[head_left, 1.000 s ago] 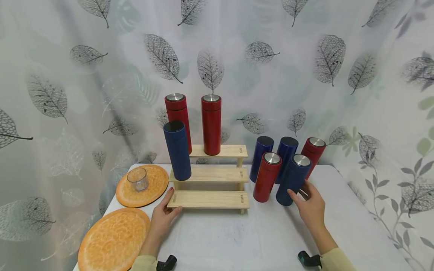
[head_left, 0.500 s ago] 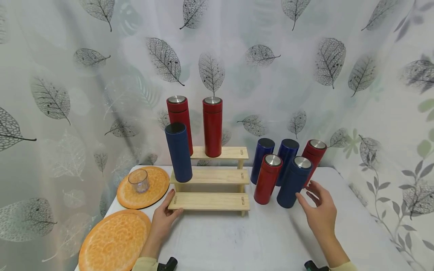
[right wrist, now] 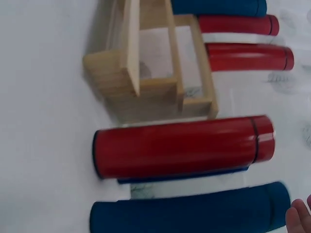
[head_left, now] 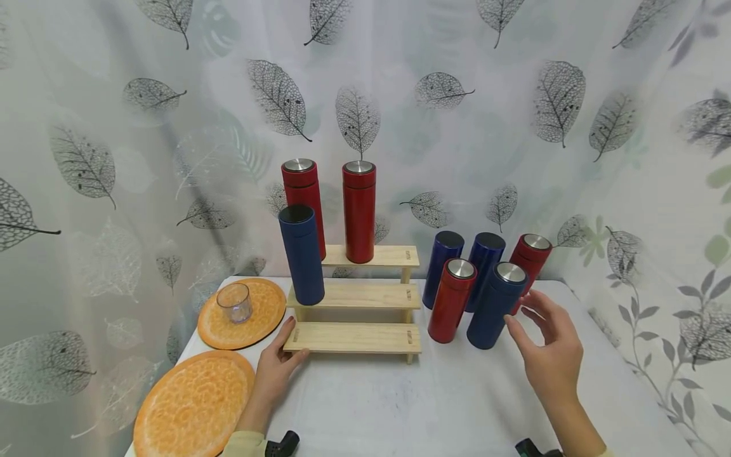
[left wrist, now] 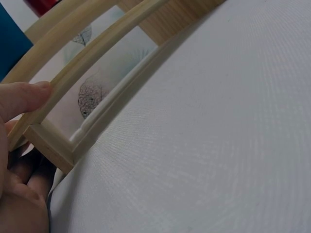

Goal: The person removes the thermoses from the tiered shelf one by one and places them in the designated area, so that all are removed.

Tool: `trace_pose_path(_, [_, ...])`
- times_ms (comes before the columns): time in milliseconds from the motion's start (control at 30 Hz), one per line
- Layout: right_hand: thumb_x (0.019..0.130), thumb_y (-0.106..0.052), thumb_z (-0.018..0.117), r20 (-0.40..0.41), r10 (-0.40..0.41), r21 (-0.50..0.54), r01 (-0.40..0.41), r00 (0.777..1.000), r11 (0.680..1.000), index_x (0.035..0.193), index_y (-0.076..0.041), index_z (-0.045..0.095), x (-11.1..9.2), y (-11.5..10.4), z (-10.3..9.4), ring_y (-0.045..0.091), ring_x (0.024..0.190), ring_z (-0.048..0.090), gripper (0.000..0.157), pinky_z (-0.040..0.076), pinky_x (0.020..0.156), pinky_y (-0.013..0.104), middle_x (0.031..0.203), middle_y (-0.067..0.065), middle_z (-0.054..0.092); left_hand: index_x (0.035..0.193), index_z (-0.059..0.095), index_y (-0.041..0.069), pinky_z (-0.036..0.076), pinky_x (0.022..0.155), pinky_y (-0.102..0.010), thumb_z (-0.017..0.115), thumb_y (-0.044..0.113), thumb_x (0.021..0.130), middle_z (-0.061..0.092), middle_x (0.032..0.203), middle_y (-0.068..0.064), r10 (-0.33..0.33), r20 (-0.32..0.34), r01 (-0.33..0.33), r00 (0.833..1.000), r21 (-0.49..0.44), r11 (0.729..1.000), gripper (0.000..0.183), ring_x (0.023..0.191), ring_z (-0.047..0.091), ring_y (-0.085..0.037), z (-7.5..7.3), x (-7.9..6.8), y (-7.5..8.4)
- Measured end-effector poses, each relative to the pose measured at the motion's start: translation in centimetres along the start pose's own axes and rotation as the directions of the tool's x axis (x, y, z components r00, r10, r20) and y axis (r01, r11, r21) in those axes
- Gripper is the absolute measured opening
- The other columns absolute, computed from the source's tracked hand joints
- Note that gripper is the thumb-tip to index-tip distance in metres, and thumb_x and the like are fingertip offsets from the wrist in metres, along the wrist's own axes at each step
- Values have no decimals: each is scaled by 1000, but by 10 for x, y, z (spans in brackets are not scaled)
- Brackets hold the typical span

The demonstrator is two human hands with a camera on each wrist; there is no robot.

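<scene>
My left hand (head_left: 273, 371) grips the left end of the lowest shelf of a three-tier wooden stand (head_left: 354, 336). In the left wrist view the thumb lies on the shelf's edge (left wrist: 87, 60), fingers below. My right hand (head_left: 551, 352) is beside the front blue thermos (head_left: 494, 311), fingers loosely bent, holding nothing visible. Its fingertips overlap the rear red thermos (head_left: 530, 257) from the head; contact cannot be told. A red thermos (head_left: 451, 304) stands left of the blue one. Two darker blue thermoses (head_left: 441, 270) are behind.
Two red thermoses (head_left: 359, 216) stand on the top tier, and a blue thermos (head_left: 302, 260) on the middle one. At left lie two round orange mats (head_left: 194, 406); the farther bears a clear cup (head_left: 235, 303). A leaf-patterned curtain (head_left: 400, 133) hangs behind the white table (head_left: 394, 406).
My right hand has let go of the front blue thermos and drawn off to the right, fingers spreading. The left hand stays on the stand.
</scene>
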State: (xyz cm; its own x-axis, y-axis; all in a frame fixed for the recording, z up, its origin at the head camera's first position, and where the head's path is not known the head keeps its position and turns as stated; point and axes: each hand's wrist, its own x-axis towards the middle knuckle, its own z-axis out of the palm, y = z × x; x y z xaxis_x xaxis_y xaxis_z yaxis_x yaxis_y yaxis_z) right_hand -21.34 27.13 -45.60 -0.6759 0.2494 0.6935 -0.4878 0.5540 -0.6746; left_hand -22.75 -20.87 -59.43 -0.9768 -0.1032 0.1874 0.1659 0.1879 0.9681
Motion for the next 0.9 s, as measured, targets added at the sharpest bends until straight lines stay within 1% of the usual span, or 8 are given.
trace_pose_path(133, [83, 23, 81, 50, -38, 115, 32, 998, 993, 147, 2, 63, 6, -17, 7, 9, 120, 66, 70, 49, 104, 18, 129, 19, 68, 166, 43, 5, 40, 104, -9, 82, 5, 97, 32, 174, -15, 9, -7, -9, 1000, 1, 1000, 79, 156, 33, -36, 1, 0, -1])
trace_pose_path(233, [86, 22, 79, 113, -51, 168, 31, 992, 985, 148, 3, 61, 10, -29, 15, 11, 121, 67, 67, 49, 105, 18, 130, 20, 68, 166, 44, 4, 40, 104, -9, 83, 5, 97, 33, 174, -17, 22, -18, -21, 1000, 3, 1000, 79, 156, 33, -39, 1, 0, -2])
trace_pose_path(467, [89, 16, 80, 220, -113, 232, 61, 969, 971, 148, -2, 62, 15, -49, 41, 15, 120, 69, 64, 51, 105, 22, 130, 17, 71, 165, 42, 0, 41, 102, -8, 83, 5, 97, 32, 173, -20, 27, -17, -27, 999, 14, 1000, 80, 155, 34, -43, 3, -1, -5])
trace_pose_path(567, [90, 12, 83, 255, -126, 247, 61, 959, 967, 147, -4, 63, 15, -57, 53, 17, 120, 70, 63, 51, 105, 23, 130, 15, 71, 166, 41, 2, 40, 104, -8, 83, 6, 97, 31, 174, -18, 11, -10, -11, 1000, 8, 1000, 81, 156, 33, -41, 2, -1, -6])
trace_pose_path(700, [91, 7, 84, 282, -117, 274, 37, 952, 961, 147, -7, 64, 17, -66, 71, 21, 121, 70, 61, 51, 105, 24, 131, 11, 72, 167, 41, 4, 39, 105, -8, 83, 9, 97, 30, 175, -14, -7, -1, 7, 1000, 1, 1000, 82, 157, 32, -37, 0, 0, -4])
trace_pose_path(833, [92, 1, 86, 304, -115, 311, 16, 946, 950, 147, -11, 65, 21, -70, 88, 25, 122, 70, 60, 52, 106, 27, 130, 11, 72, 166, 41, 1, 39, 103, -7, 83, 7, 97, 31, 174, -18, 9, -11, -9, 1000, 0, 1000, 81, 156, 32, -40, 2, 0, -2])
trace_pose_path(900, [92, 0, 86, 316, -125, 326, 16, 940, 945, 147, -11, 65, 23, -73, 96, 27, 122, 70, 60, 52, 107, 29, 130, 13, 71, 166, 41, 1, 39, 103, -7, 83, 5, 97, 30, 174, -19, 15, -7, -15, 1000, -7, 1000, 80, 156, 32, -41, 4, 0, -1])
